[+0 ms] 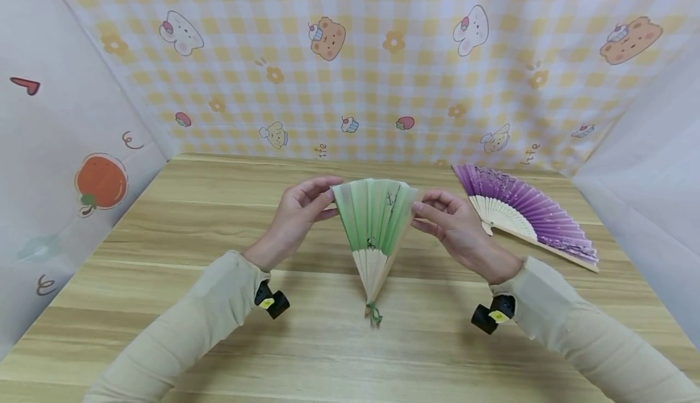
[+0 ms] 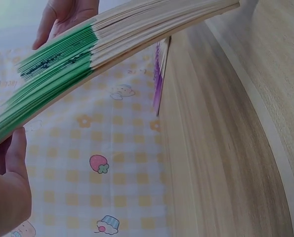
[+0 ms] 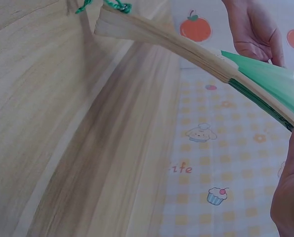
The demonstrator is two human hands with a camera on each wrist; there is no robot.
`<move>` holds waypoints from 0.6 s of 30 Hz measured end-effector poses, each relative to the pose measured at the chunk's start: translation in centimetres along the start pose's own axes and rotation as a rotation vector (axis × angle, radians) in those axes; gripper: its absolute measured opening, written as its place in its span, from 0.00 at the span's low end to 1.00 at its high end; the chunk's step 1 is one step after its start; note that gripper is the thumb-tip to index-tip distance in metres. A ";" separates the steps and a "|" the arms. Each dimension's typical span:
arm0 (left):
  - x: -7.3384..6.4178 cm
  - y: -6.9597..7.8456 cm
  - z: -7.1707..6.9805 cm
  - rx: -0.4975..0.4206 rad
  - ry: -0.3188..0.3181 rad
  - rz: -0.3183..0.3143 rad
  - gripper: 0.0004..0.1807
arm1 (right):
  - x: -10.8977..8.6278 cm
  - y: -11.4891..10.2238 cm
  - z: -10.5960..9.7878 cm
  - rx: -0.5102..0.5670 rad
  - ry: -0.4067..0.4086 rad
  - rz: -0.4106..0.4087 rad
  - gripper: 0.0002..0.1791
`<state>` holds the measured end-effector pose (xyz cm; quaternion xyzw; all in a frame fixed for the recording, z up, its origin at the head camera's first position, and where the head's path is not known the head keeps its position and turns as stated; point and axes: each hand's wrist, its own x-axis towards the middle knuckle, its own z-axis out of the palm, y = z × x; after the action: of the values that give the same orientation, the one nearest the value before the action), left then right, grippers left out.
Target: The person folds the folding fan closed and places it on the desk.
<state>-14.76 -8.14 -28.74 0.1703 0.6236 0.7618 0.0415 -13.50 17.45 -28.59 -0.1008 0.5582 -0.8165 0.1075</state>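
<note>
A green folding fan (image 1: 372,214), partly spread, is held up over the table between both hands, its wooden ribs narrowing to a pivot with a green cord (image 1: 374,313) at the bottom. My left hand (image 1: 298,214) pinches the upper left edge of the fan between thumb and fingers. At the upper right edge, my right hand (image 1: 456,227) pinches the other outer rib. From the side, the left wrist view shows the pleats of the green fan (image 2: 63,64) bunched in folds. In the right wrist view the right hand (image 3: 290,192) has its thumb against the fan's edge.
A purple folding fan (image 1: 525,214) lies spread open on the wooden table (image 1: 306,354) at the right, beyond the right hand. Behind the table hangs a yellow checked cloth (image 1: 361,87) with cartoon prints. White cloth walls (image 1: 49,148) stand at both sides.
</note>
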 end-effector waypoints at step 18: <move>-0.2 0.1 0.5 -0.019 -0.042 -0.023 0.18 | 0.1 0.3 0.8 0.016 -0.022 -0.015 0.09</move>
<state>-14.42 -7.71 -28.62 0.1788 0.6173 0.7634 0.0648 -13.36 16.60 -28.63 -0.1128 0.5497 -0.8206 0.1083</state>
